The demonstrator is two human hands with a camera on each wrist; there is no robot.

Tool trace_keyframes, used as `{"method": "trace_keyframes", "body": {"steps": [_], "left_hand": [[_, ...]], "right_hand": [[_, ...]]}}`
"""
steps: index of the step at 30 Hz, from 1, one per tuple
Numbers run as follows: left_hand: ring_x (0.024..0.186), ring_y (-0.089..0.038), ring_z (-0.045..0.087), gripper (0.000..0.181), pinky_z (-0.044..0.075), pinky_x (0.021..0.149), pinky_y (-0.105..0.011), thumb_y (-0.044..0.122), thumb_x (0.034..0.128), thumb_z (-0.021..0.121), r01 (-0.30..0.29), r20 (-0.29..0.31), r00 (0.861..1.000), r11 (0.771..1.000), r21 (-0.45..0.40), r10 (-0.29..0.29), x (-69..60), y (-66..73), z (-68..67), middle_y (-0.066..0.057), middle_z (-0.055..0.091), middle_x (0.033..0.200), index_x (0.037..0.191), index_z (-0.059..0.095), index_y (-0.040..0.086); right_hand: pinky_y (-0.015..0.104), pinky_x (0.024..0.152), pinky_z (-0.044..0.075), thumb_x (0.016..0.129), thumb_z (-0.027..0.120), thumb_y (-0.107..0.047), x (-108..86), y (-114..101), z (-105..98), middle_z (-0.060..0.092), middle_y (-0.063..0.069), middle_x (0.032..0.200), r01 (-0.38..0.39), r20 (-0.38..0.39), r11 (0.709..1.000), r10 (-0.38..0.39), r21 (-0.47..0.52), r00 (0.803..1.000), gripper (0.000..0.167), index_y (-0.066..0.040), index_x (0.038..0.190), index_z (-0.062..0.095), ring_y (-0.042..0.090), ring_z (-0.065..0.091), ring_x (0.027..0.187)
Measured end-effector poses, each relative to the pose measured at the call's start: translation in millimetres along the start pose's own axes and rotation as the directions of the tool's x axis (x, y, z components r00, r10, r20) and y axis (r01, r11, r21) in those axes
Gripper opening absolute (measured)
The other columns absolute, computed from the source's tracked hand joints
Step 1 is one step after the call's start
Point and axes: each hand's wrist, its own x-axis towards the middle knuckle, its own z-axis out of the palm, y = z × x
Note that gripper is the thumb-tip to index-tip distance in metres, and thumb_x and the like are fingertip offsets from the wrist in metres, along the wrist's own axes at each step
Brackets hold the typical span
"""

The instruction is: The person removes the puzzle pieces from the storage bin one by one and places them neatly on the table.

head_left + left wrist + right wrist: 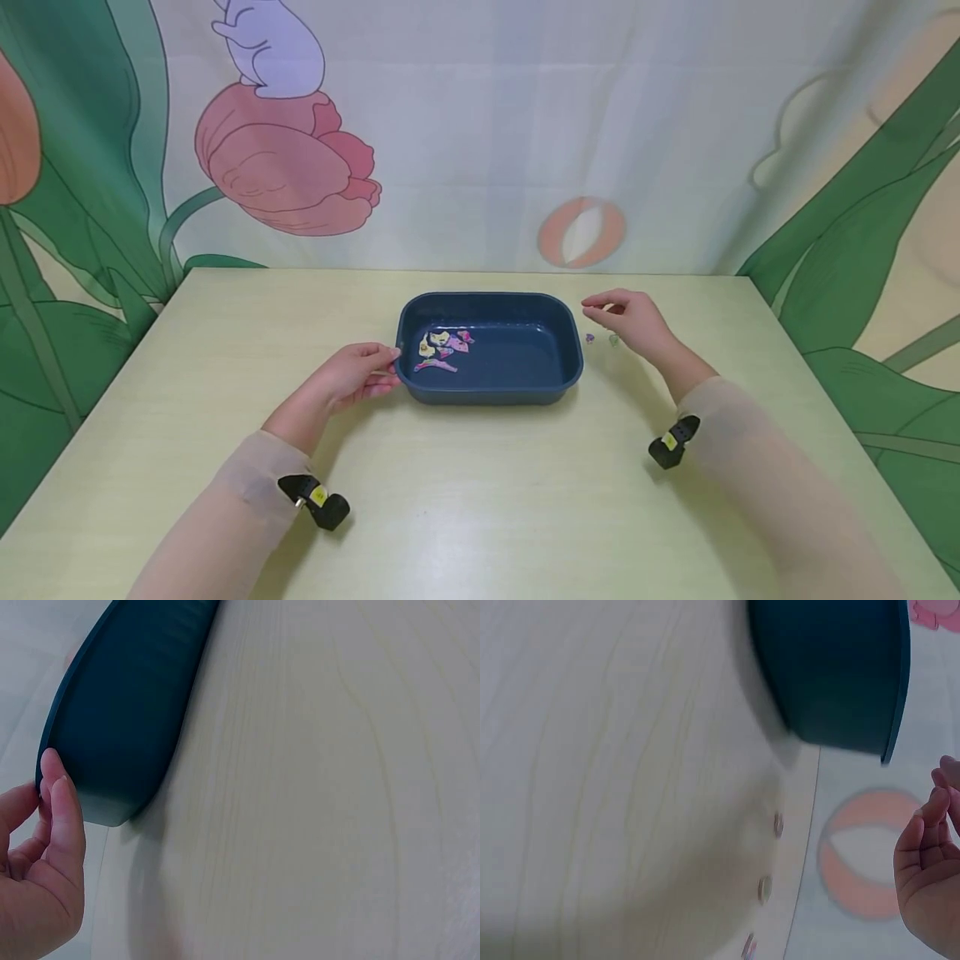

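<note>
A dark blue rectangular tub [495,396] stands on the table with several small colourful cut-out pieces [446,343], pink, purple and pale yellow, lying on its left floor. My left hand [360,373] pinches the tub's left rim between thumb and fingers; the left wrist view shows the fingertips at the wall [112,712]. Just off the tub's right end, my right hand [630,321] is raised with thumb and fingertips brought together. Whether something tiny sits between them cannot be made out. Below it lie a small purple piece [589,338] and a small greenish piece [614,340].
The right wrist view shows another small piece [748,946] on the table near its back edge. A pale wooden table [480,500] carries everything. Behind it hangs a curtain [450,150] printed with flowers and leaves. Black wrist cameras [322,504] sit on both sleeves.
</note>
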Motion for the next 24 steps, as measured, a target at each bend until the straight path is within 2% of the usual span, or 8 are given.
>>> {"method": "trace_keyframes", "body": {"steps": [6,15,24], "left_hand": [[0.076,-0.017,0.065,0.038,0.054,0.068,-0.022,0.023,0.0979,0.05,0.0,0.002,1.0,1.0,-0.002,0.0,-0.1,0.4,0.5,-0.006,0.057,0.084,0.12,0.047,-0.007],[0.075,-0.015,0.065,0.037,0.054,0.066,-0.021,0.022,0.0974,0.051,-0.012,0.019,1.0,1.0,-0.019,0.012,-1.4,1.8,0.2,-0.006,0.058,0.083,0.118,0.047,-0.008],[0.075,-0.016,0.065,0.032,0.054,0.067,-0.022,0.021,0.0979,0.05,-0.009,0.009,1.0,1.0,-0.014,0.009,-2.6,2.3,0.3,-0.006,0.058,0.083,0.114,0.049,-0.007]], "right_hand": [[0.025,0.051,0.042,0.088,0.066,-0.026,2.9,-21.3,20.0,0.063,0.008,0.103,0.048,0.05,0.997,-0.051,0.058,0.997,0.03,-0.007,0.11,0.068,0.02,0.052,0.066],[0.029,0.074,0.049,0.088,0.067,-0.02,14.8,-40.1,48.6,0.064,0.009,0.103,0.1,0.091,0.988,-0.111,0.115,0.99,0.027,-0.005,0.11,0.068,0.022,0.058,0.085],[0.034,0.082,0.05,0.088,0.066,-0.021,29.1,-59.3,79.8,0.065,0.008,0.107,0.098,0.145,0.985,-0.118,0.14,0.982,0.026,-0.005,0.109,0.068,0.021,0.059,0.089]]}}
